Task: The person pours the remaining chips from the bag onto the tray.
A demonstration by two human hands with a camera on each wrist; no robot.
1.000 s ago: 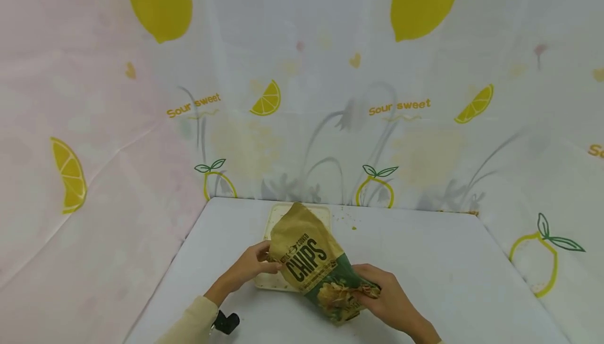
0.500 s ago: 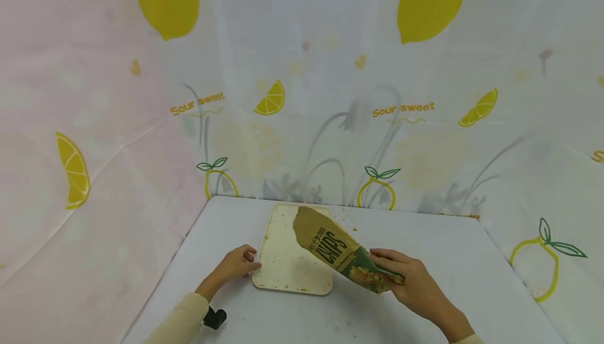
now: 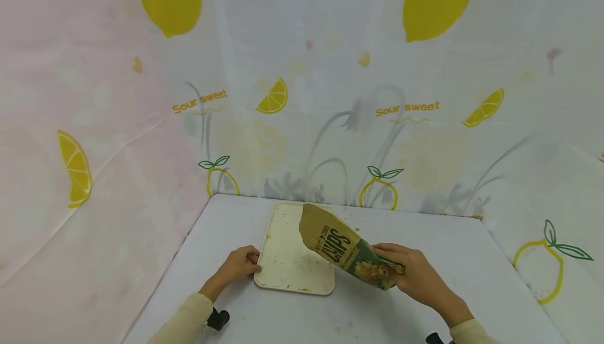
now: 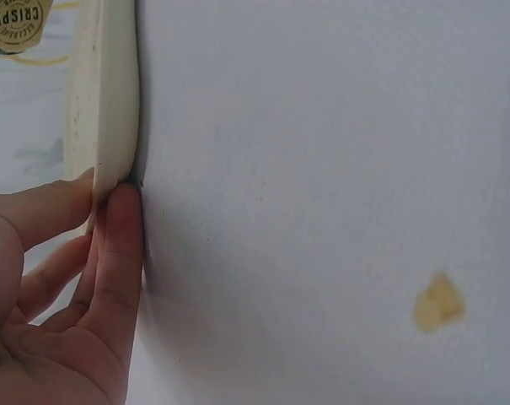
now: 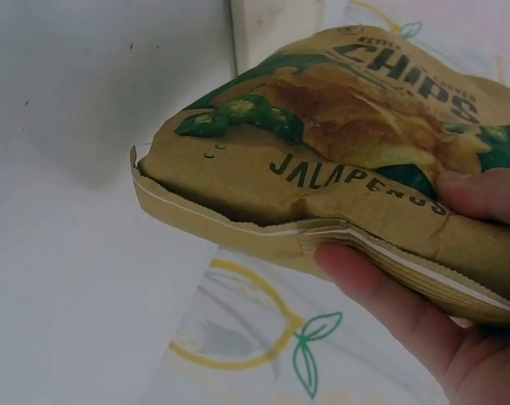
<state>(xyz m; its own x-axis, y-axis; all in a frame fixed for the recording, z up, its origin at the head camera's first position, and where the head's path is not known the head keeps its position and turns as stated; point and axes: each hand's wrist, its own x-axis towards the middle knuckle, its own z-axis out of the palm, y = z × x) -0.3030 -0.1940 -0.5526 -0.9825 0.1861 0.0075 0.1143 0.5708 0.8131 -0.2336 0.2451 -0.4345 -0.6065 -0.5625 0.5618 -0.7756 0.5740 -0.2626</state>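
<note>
A brown and green chip bag (image 3: 346,249) hangs tilted over the right part of a cream tray (image 3: 288,260). My right hand (image 3: 417,276) grips the bag's lower end; in the right wrist view the thumb lies on the printed front of the bag (image 5: 322,143) and a finger presses from the other side. At the tray's left edge, my left hand (image 3: 237,265) pinches the rim. The left wrist view shows the thumb on top of the tray rim (image 4: 115,101) and a finger under it. Small crumbs dot the tray. The bag's upper end points away, and its inside is hidden.
The tray lies on a white table (image 3: 406,228), with crumbs also scattered behind it. A yellowish fleck (image 4: 440,302) lies on the table in the left wrist view. A lemon-print curtain (image 3: 302,139) closes off the back and sides.
My left hand has let go of the bag, moved down-left, and now pinches the tray's left rim. My right hand has drawn the bag rightward, uncovering most of the tray.
</note>
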